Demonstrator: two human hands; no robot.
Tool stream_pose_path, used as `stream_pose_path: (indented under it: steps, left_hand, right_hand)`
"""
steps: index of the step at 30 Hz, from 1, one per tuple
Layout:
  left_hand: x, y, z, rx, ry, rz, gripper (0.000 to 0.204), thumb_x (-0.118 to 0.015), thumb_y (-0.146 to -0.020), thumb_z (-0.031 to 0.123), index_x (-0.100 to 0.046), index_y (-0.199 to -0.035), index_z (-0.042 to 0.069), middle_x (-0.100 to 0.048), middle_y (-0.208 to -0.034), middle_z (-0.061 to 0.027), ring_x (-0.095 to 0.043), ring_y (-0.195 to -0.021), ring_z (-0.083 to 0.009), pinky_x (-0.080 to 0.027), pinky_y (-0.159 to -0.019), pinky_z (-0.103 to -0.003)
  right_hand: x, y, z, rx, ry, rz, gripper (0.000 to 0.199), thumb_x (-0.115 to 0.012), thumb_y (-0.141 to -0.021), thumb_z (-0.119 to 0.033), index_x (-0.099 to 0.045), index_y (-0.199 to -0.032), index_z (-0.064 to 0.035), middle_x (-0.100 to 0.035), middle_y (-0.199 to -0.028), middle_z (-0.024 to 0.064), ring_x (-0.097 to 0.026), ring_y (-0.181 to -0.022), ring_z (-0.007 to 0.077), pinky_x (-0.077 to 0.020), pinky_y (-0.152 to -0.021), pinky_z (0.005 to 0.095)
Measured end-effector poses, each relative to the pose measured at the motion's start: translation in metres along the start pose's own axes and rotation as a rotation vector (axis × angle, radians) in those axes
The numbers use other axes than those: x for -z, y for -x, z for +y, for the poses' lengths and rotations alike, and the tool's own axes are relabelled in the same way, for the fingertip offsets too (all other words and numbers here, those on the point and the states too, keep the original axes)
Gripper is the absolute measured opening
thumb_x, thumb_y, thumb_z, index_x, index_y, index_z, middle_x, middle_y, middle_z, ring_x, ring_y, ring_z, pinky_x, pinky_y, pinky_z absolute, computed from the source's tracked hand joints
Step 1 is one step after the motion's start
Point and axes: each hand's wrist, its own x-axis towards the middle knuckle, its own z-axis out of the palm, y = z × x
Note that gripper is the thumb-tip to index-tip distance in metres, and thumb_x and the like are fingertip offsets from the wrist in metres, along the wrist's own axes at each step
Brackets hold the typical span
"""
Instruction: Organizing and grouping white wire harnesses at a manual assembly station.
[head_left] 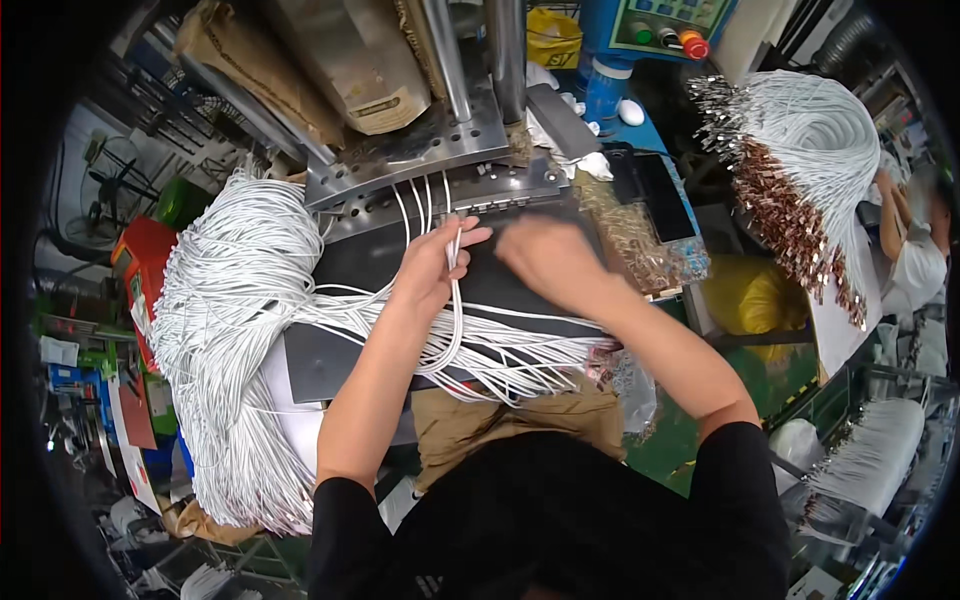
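Observation:
My left hand [434,262] is closed around a few white cables [457,318], which bend down from it in a loop toward my lap. To its right, over the dark work surface [500,266], my right hand [548,256] is curled and slightly blurred; whatever its fingers may hold is hidden. Just beyond the hands is a metal mould [500,207] with a row of small slots. Several white cables run from it back under the press plate [410,160]. More loose cables [540,355] lie across the surface in front of me.
A large bundle of white cables [235,270] hangs over the left side. Right of the press are a phone-like black slab [648,195], a heap of thin clippings [615,235] and a control box [665,28]. Another cable bundle [810,130] with coppery ends stands far right, near another person [920,240].

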Motion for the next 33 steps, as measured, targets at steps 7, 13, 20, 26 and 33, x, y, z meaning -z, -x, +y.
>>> stream_pose_path:
  steps: [7, 13, 20, 26, 33]
  left_hand:
    - [-0.004, -0.005, -0.011, 0.072, -0.066, -0.066, 0.029, -0.065, -0.099, 0.022, -0.063, -0.117, -0.001, -0.072, -0.102, -0.0128, -0.057, -0.066, -0.0097, -0.047, -0.058, -0.024]
    - [-0.007, -0.002, -0.022, 0.06, -0.432, -0.096, 0.023, -0.072, -0.092, 0.023, -0.068, -0.103, 0.003, -0.07, -0.085, -0.0056, -0.062, -0.068, -0.0117, -0.049, -0.065, -0.024]
    - [-0.015, -0.005, -0.027, 0.023, -0.489, -0.179, 0.019, -0.073, -0.091, 0.021, -0.07, -0.095, 0.004, -0.067, -0.078, -0.0027, -0.063, -0.068, -0.011, -0.05, -0.066, -0.023]
    - [-0.017, 0.002, -0.03, -0.033, -0.376, -0.15, 0.017, -0.072, -0.091, 0.02, -0.07, -0.095, 0.004, -0.067, -0.078, -0.0011, -0.063, -0.069, -0.0096, -0.049, -0.064, -0.023]
    - [-0.002, 0.01, -0.026, 0.073, -0.501, -0.141, 0.017, -0.068, -0.096, 0.022, -0.07, -0.1, 0.006, -0.068, -0.082, 0.0003, -0.064, -0.07, -0.0088, -0.05, -0.066, -0.023]
  right_hand:
    - [0.002, -0.021, 0.05, 0.109, 0.579, 0.758, 0.046, -0.063, -0.086, -0.012, -0.058, -0.13, -0.0009, -0.062, -0.106, 0.0138, -0.064, -0.09, 0.0292, -0.0527, -0.075, 0.0389]
    - [0.001, -0.019, 0.03, -0.099, -0.586, 0.484, 0.038, -0.058, -0.089, -0.017, -0.065, -0.122, 0.0005, -0.069, -0.099, 0.0162, -0.067, -0.086, 0.0317, -0.0524, -0.077, 0.0372]
    - [-0.022, -0.022, 0.028, -0.257, -0.88, 0.603, 0.034, -0.055, -0.09, -0.021, -0.07, -0.113, 0.0003, -0.072, -0.087, 0.0165, -0.07, -0.083, 0.0293, -0.0521, -0.079, 0.0362]
    - [-0.024, -0.017, 0.025, -0.16, -0.714, 0.606, 0.037, -0.062, -0.086, -0.025, -0.069, -0.114, -0.0006, -0.073, -0.088, 0.0139, -0.071, -0.083, 0.0253, -0.0521, -0.078, 0.0342]
    - [-0.02, -0.013, 0.038, -0.169, -0.792, 0.512, 0.038, -0.067, -0.082, -0.024, -0.07, -0.112, -0.0018, -0.073, -0.088, 0.0146, -0.071, -0.082, 0.0261, -0.0525, -0.078, 0.0351]
